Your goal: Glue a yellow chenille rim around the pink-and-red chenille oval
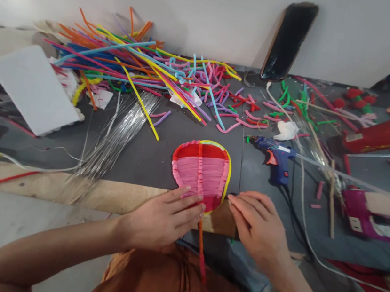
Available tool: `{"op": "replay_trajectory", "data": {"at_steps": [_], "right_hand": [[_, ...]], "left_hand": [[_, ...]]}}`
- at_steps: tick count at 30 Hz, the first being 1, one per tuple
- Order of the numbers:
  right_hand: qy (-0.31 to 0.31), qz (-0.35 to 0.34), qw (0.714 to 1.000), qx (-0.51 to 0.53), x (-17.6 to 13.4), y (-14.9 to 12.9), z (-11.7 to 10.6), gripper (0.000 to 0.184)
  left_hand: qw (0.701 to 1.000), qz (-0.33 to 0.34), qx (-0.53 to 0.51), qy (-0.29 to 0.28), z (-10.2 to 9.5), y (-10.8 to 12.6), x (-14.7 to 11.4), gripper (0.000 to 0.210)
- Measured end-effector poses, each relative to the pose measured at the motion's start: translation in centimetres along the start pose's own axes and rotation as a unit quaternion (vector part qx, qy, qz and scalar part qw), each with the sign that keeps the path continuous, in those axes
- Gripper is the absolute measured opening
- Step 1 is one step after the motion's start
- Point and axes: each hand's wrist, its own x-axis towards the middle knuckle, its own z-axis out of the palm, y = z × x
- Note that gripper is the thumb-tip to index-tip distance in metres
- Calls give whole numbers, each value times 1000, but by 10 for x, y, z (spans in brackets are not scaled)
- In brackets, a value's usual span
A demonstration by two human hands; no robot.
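A pink and red pipe-cleaner petal (213,172) lies at the table's front edge, with a red line down its middle. Yellow pipe cleaner borders its right side, and an orange-red stem (201,248) hangs below it toward my lap. My left hand (168,216) rests across the petal's lower left part, fingers stretched out flat, hiding some of it. Just off the lower right edge, my right hand (260,222) has thumb and fingertips pinched together. A small dark bit shows at those fingertips, too small to name.
Behind lies a heap of coloured pipe cleaners (147,69). Thin silver wires (122,132) spread at left near a white box (36,88). To the right are a blue glue gun (278,158), its cords and a red can (383,136). A phone (289,41) leans against the wall.
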Motion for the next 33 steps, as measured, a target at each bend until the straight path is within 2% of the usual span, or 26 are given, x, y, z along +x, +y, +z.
{"op": "replay_trajectory", "data": {"at_steps": [6,12,16,33], "right_hand": [[-31,-23,999,26,-7,-16,12,18],[-35,-52,998,18,-5,-22,17,19],[-37,-65,997,7,-6,-25,19,17],[-54,-106,993,-21,-4,-25,24,17]], "left_hand": [[998,-42,-40,19,0,-6,0,37],[989,-78,-110,59,1,-9,4,33],[986,-79,-136,56,0,-11,6,33],[992,-67,-97,35,2,-9,4,36]]}}
